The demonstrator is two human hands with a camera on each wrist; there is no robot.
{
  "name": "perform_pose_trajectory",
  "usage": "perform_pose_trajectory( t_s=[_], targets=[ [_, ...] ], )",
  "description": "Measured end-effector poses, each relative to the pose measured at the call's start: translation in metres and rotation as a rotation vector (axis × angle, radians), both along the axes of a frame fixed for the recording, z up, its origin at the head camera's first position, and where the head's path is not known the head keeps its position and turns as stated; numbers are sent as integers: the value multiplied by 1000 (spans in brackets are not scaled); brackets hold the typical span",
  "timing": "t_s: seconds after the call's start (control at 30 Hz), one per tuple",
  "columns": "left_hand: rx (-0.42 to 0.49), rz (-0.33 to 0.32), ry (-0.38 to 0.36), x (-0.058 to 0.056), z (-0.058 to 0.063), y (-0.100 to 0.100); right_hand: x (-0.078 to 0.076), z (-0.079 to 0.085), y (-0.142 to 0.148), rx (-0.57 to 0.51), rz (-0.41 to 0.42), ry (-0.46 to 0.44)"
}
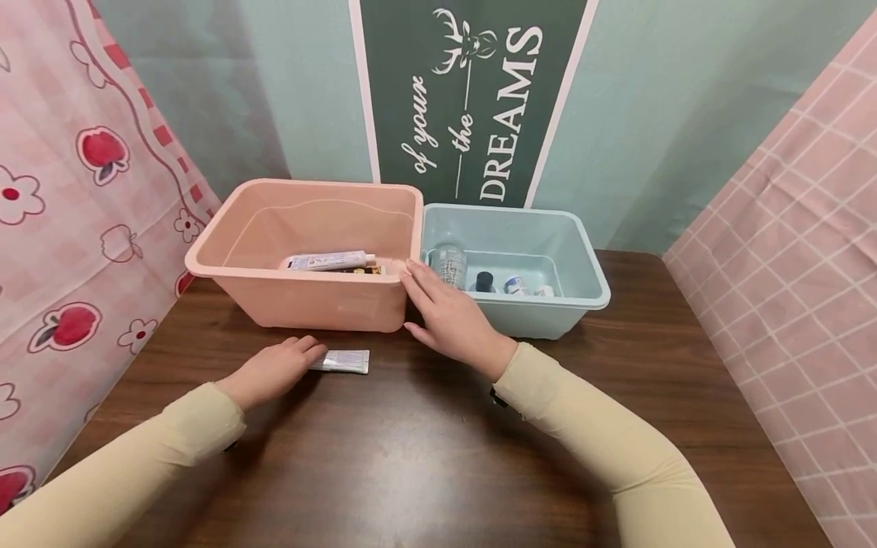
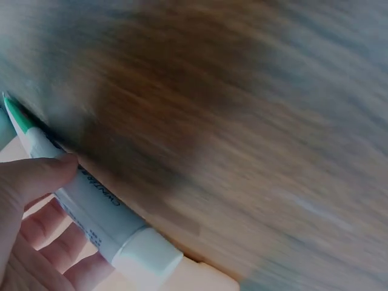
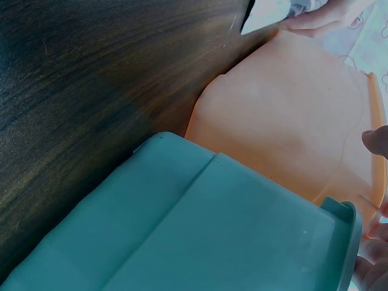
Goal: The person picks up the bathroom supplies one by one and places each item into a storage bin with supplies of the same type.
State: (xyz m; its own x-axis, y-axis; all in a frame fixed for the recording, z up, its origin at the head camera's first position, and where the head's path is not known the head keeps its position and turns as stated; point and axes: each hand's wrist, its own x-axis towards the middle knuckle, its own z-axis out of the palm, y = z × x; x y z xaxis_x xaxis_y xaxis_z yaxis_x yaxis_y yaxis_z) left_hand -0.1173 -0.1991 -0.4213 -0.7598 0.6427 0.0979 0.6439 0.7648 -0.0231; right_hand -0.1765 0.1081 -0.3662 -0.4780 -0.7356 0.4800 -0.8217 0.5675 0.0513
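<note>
My left hand (image 1: 277, 371) pinches a white tube (image 1: 346, 361) at the table in front of the peach bin (image 1: 322, 301). In the left wrist view this tube (image 2: 100, 212) has a broad white cap and a green flat end, with thumb and fingers on opposite sides. My right hand (image 1: 455, 316) touches the peach bin's right front corner with extended fingers; its thumb is lower, by the wall. In the right wrist view, that hand's fingers (image 3: 373, 260) show at the edge, beside the rims of the peach and blue bins.
The blue bin (image 1: 527, 316) stands right against the peach one. Inside it are a clear bottle (image 1: 448, 265), a black-capped bottle (image 1: 484, 281) and small white containers (image 1: 515, 285). Another white tube (image 1: 329, 261) lies in the peach bin. Patterned cloths hang around the brown table (image 1: 411, 457).
</note>
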Motion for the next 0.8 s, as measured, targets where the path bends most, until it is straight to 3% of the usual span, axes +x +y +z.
perform_pose_trajectory(
  t_s=[0.3,0.57,0.8],
  targets=[
    [41,12,52,9,11,-7,0,1,0,7,-19,15],
    [44,-72,114,12,21,-8,-1,1,0,1,-17,5],
    [34,-92,131,17,30,-5,-2,1,-1,-2,-12,11]
  ],
)
